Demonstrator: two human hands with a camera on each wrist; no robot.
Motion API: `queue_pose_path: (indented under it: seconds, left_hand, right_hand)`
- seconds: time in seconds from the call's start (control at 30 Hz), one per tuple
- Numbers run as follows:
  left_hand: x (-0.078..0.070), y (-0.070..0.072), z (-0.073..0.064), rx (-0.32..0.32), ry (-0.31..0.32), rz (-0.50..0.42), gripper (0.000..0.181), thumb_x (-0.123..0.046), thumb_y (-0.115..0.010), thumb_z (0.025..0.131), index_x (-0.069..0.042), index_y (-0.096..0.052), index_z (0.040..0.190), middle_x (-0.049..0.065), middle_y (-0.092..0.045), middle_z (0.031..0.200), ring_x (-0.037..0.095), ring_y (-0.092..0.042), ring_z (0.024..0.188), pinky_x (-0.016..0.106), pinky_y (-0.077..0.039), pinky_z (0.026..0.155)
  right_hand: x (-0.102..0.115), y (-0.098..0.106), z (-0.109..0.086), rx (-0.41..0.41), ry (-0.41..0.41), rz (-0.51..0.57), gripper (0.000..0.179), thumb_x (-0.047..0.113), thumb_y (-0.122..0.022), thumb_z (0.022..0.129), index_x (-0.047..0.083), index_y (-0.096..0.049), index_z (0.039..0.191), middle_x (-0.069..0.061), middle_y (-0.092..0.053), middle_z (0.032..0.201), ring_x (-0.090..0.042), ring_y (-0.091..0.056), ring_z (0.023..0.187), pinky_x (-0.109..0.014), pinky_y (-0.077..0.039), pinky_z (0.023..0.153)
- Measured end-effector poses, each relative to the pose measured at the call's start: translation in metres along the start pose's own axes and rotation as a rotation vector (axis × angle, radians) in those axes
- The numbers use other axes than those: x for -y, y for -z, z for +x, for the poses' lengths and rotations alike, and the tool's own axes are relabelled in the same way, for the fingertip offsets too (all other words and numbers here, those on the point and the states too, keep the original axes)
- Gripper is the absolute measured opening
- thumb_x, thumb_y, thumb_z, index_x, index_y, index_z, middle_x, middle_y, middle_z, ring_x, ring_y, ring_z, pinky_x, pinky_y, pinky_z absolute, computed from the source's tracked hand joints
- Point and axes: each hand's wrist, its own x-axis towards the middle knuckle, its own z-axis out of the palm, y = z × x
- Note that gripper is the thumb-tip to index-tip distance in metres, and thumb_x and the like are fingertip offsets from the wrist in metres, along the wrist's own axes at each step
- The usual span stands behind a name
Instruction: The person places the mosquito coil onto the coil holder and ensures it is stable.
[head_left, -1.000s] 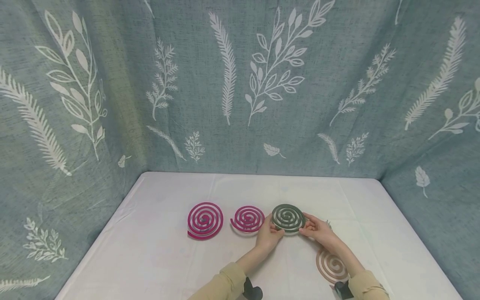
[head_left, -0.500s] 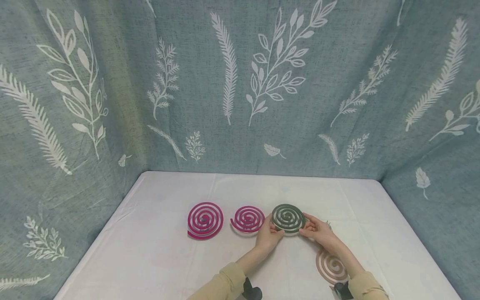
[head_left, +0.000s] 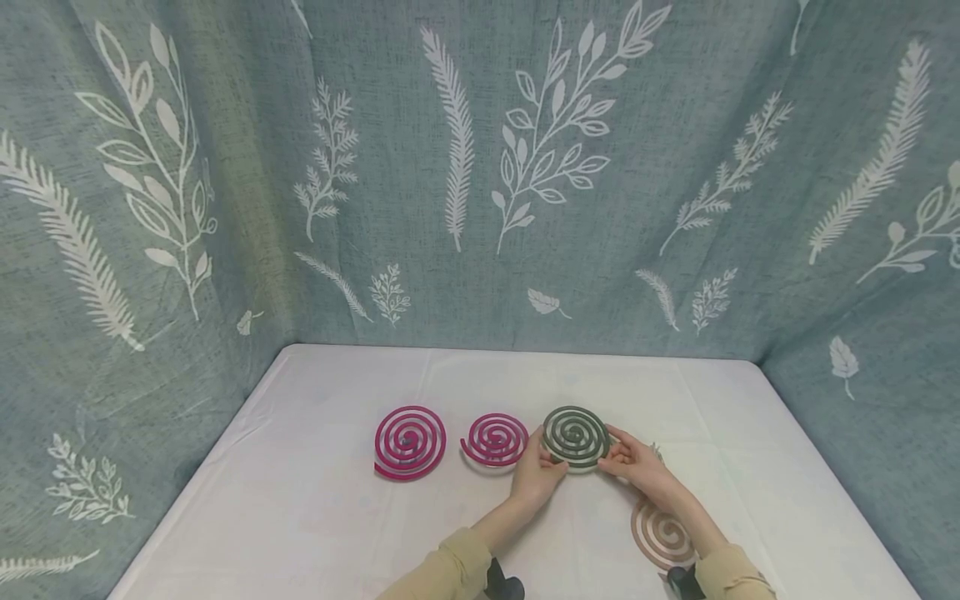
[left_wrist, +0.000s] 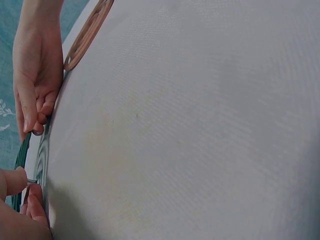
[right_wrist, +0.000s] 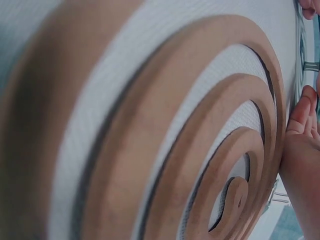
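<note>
A dark green mosquito coil [head_left: 574, 410] lies level between my hands. My left hand [head_left: 534, 477] pinches its left front edge, and my right hand [head_left: 642, 467] holds its right edge between thumb and fingers. Seen edge-on in the left wrist view, the green coil [left_wrist: 21, 157] sits just above a greyish rimmed piece [left_wrist: 43, 150] with a small peg between them; what that piece is stays unclear. A pink coil [head_left: 495, 414] is right beside my left hand. Under my right forearm lies a brown coil [head_left: 637, 533], filling much of the right wrist view.
A second pink coil [head_left: 410, 408] is farther left on the white-covered table [head_left: 300, 517]. Some small silvery thing [head_left: 657, 451] shows partly behind my right hand. Leaf-patterned blue-green curtains [head_left: 465, 292] border the back and sides.
</note>
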Motion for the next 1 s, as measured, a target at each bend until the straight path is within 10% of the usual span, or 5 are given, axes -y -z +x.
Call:
queue_pose_path:
  seconds: [1.0]
  left_hand:
    - [-0.0011, 0.0006, -0.0044, -0.017, -0.033, 0.046, 0.07, -0.002, -0.068, 0.082, 0.002, -0.033, 0.143, 0.006, -0.054, 0.085, 0.007, -0.05, 0.07, 0.016, -0.045, 0.062]
  right_hand:
    - [-0.0011, -0.0023, 0.0006, -0.041, -0.004, -0.019, 0.072, 0.029, -0.058, 0.094, 0.005, -0.02, 0.15, 0.003, -0.058, 0.088, -0.008, -0.052, 0.08, -0.021, -0.046, 0.077]
